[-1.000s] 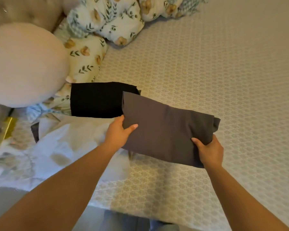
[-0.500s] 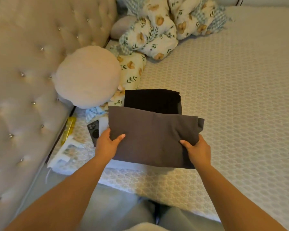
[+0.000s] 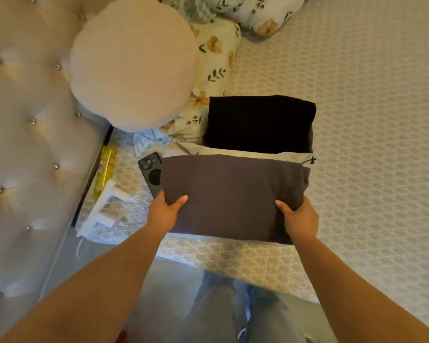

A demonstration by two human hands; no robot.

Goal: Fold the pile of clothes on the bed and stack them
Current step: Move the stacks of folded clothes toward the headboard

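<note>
Bed, tufted headboard, round cushion

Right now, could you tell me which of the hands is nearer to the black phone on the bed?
Left. The left hand grips the grey folded garment's left edge, right beside the phone. The right hand grips the garment's far edge, away from it.

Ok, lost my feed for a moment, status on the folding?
Left hand and right hand both grip the folded grey garment. It sits over a white folded piece, folded black garment just behind. Phone partly under its left edge.
</note>
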